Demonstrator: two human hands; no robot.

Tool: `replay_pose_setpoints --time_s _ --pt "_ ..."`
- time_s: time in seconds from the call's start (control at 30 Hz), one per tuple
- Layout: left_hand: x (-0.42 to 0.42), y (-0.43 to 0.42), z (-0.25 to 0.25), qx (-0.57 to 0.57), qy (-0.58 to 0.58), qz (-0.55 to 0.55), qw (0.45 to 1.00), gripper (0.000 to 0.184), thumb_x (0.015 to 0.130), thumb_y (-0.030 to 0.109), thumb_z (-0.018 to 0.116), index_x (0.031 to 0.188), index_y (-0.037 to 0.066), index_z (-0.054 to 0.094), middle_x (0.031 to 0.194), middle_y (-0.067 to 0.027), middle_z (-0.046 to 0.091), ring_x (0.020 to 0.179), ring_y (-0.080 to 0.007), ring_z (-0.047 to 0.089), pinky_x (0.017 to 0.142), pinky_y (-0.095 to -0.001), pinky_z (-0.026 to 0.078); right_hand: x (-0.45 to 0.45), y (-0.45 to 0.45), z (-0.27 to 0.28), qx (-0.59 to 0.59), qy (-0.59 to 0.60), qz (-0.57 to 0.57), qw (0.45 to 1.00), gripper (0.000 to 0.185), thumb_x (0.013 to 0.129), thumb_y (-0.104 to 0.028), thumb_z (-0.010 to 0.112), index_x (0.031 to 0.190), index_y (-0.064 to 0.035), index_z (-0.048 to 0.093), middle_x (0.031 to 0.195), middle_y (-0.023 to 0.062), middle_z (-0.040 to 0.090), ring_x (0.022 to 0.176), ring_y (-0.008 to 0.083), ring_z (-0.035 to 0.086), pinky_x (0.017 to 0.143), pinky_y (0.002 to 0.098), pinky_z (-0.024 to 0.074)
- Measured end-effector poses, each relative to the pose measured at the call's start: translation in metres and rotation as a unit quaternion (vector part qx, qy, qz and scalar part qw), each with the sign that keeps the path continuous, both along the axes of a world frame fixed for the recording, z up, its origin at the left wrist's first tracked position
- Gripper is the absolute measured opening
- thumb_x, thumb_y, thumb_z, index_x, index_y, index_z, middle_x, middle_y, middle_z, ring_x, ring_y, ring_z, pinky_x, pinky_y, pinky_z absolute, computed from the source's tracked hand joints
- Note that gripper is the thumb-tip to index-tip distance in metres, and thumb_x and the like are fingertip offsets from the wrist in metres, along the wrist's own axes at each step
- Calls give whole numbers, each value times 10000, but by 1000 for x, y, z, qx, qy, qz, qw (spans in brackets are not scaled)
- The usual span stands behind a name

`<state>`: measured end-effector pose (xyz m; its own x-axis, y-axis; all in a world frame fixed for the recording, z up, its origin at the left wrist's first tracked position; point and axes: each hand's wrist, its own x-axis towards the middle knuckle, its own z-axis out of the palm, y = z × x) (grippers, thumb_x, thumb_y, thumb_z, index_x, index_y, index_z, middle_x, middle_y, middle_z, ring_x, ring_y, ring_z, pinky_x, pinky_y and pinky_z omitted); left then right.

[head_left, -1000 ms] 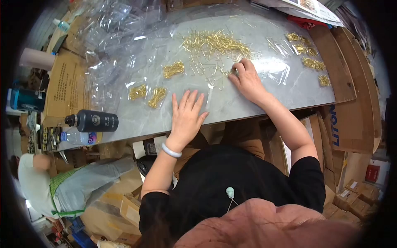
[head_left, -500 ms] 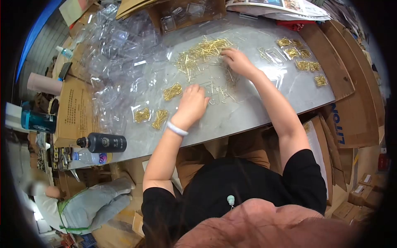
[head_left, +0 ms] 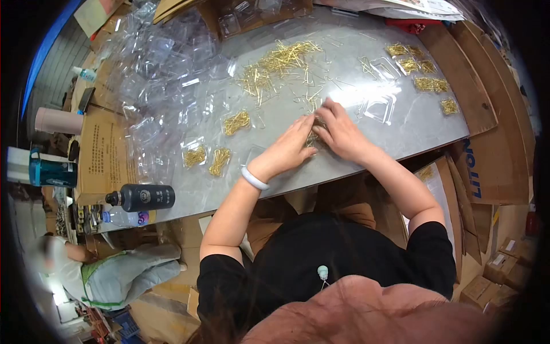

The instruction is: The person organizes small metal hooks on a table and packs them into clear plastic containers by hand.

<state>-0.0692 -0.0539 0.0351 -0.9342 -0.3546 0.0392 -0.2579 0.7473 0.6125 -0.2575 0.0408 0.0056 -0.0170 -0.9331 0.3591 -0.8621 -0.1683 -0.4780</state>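
Observation:
My left hand (head_left: pixel 293 142) and my right hand (head_left: pixel 344 133) meet on the grey table, fingertips almost touching. Between them lies a small bunch of gold wire hooks (head_left: pixel 314 139), partly covered by my fingers. The left fingers stretch along one side of it, thumb apart; the right fingers curl against the other side. Just beyond, a loose pile of gold hooks (head_left: pixel 289 57) spreads over the table. To the left, clear plastic boxes filled with hooks (head_left: pixel 236 122) sit near a clear plastic piece (head_left: pixel 254 153), partly behind my left wrist.
A heap of clear plastic cases (head_left: pixel 166 74) covers the table's left. Filled hook packs (head_left: pixel 431 84) line the right side, near empty clear trays (head_left: pixel 378 109). A dark bottle (head_left: pixel 148 198) stands at the front left edge. A person (head_left: pixel 120 275) bends over at lower left.
My right hand has come from the large pile toward me and now meets my left hand. The left has shifted right and nearer, with hooks gathered between both.

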Motion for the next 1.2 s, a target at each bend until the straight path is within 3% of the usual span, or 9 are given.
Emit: replay_pose_setpoints --time_s 0.17,0.27,0.37,0.47,0.6,0.7,0.8,0.9,1.2 --pt "-1 5 7 -80 -90 91 988 914 859 334 742 1479 -124 252 1538 -345 263 1472 -445 222 1203 -457 243 0 -8 0 2 86 61 994 498 947 -258 607 1336 13 455 1406 241 426 1371 441 363 1147 488 320" --pt "0 1 -2 -84 -85 76 990 962 840 386 757 1481 -122 249 1539 -356 246 1476 -459 196 1206 -460 230 2 -5 0 36 16 -30 999 474 943 -196 608 1337 17 450 1398 249 430 1356 428 381 1132 475 343" --pt "-2 2 -1 -82 -86 50 992 1046 809 457 769 1488 -126 227 1546 -369 216 1482 -471 164 1213 -472 200 3 -2 9 66 -150 -7 987 464 968 -157 570 1374 15 426 1450 255 382 1378 445 351 1150 451 323" --pt "-16 7 -10 -73 -91 81 990 1211 748 566 787 1488 -161 162 1552 -380 168 1493 -477 97 1222 -518 122 5 -16 -9 2 -141 -38 989 496 994 -156 523 1433 11 364 1489 244 348 1403 420 343 1164 447 312" --pt "-32 20 -23 -79 -128 134 979 1292 757 658 722 1506 -153 50 1577 -370 72 1504 -470 -21 1213 -558 21 25 -22 -15 -17 -436 2 900 577 988 -165 489 1497 7 278 1485 240 364 1354 368 430 1133 415 346" --pt "-26 22 -25 -86 -84 134 984 1024 874 492 675 1524 -97 148 1596 -332 86 1501 -478 20 1209 -567 68 17 -15 7 61 -644 3 762 476 1016 -135 464 1473 -36 376 1468 174 420 1363 285 427 1161 406 307" --pt "-24 21 -28 -115 -96 101 983 849 954 398 589 1539 -51 169 1612 -273 135 1504 -459 64 1206 -569 88 -19 -32 26 98 -260 6 961 371 960 -59 502 1322 -90 579 1365 114 544 1282 259 498 1109 401 359" --pt "-19 24 -21 -125 -87 63 986 688 1006 288 507 1552 6 198 1619 -208 195 1502 -438 123 1201 -575 119 -41 -48 16 19 95 38 995 336 890 -26 553 1187 -123 678 1251 76 621 1219 266 528 1051 407 396" --pt "-10 29 -18 -101 -22 72 992 558 870 -61 448 1418 40 422 1561 -161 346 1464 -454 225 1198 -572 184 -61 -68 14 -2 270 -117 956 177 832 -136 653 1004 -94 665 1057 67 629 1055 252 575 916 397 433"
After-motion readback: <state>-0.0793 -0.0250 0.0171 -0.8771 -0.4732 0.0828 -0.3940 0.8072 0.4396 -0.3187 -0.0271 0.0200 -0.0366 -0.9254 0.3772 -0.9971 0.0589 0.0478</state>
